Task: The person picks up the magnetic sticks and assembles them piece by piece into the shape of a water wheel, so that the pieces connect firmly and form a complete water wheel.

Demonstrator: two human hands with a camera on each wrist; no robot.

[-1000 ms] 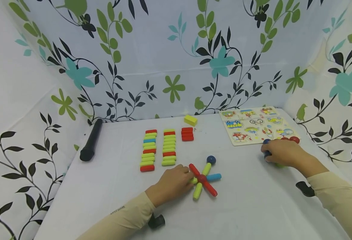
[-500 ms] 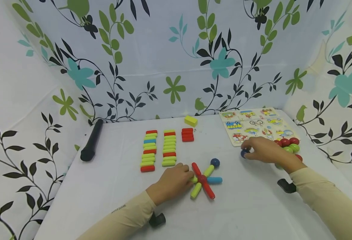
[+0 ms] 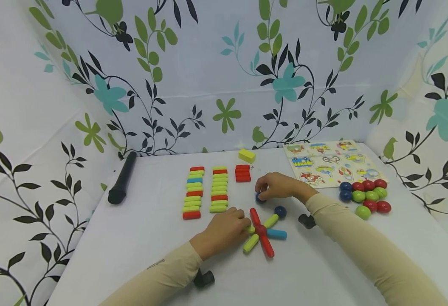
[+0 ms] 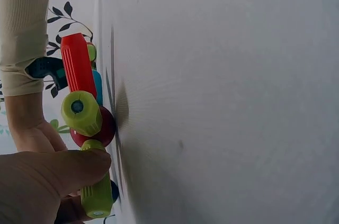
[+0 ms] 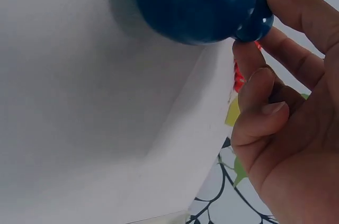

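Sticks radiate from a red ball hub (image 3: 260, 230) in a star shape on the white table. Two red sticks, one blue stick (image 3: 277, 234) and several yellow-green ones make up its arms. My left hand (image 3: 225, 229) pinches one yellow-green stick (image 4: 97, 197) of it between thumb and fingers. At the outer end of another yellow-green stick sits a blue ball (image 3: 280, 212). Behind the star, my right hand (image 3: 279, 186) pinches a second blue ball (image 3: 260, 198) by thumb and fingertips. In the right wrist view this held ball (image 5: 257, 20) is partly hidden behind the nearer, attached one.
Loose red, green and blue balls (image 3: 371, 196) cluster at the right, before a picture puzzle board (image 3: 332, 163). Two columns of sticks (image 3: 219, 190) and a short red stack (image 3: 243, 173) lie left of centre. A yellow block (image 3: 246, 155) and a black microphone (image 3: 122, 178) are farther back.
My right hand has carried a blue ball leftward from the cluster to just behind the star. My left hand keeps its pinch on the stick, and the star has turned slightly.
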